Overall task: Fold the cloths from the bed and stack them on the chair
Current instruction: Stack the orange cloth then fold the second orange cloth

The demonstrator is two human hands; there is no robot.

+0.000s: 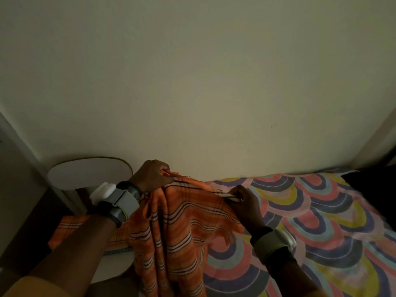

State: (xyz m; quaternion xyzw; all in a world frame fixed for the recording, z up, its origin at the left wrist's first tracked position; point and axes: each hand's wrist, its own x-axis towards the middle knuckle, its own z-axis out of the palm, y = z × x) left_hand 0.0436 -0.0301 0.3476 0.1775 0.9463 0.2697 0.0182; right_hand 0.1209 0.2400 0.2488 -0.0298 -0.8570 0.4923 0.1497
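Held cloth: an orange cloth (182, 232) with white-and-dark stripes, held up by its top edge in front of the person. It hangs in long loose folds over the near edge of the bed, between the chair and the patterned sheet.
Left hand: the left hand (152, 176) is raised at the cloth's upper left corner with its back to the camera. The fingers are curled together and clamped on a bunched bit of the hem. The forearm reaches up from the lower left, across the chair.
Right hand: the right hand (244, 202) is lower and to the right. Thumb and fingertips are closed in a pinch on the striped top edge, which runs fairly taut between the two hands.
Wristbands: a grey strap with a white block (120, 200) on the left wrist, and a similar band (276, 241) on the right.
Folded cloth: a second orange striped cloth (68, 228) lies flat on the chair seat, partly hidden under the left forearm.
Chair: a white chair (90, 173) with a rounded back, standing against the wall just left of the bed.
Bed: a sheet (321, 221) printed with overlapping arcs in pink, purple, yellow and teal.
Dark item: a black shape (368, 183) at the far right of the bed, too dim to identify.
Wall: a plain pale wall (192, 82) fills the upper part of the view.
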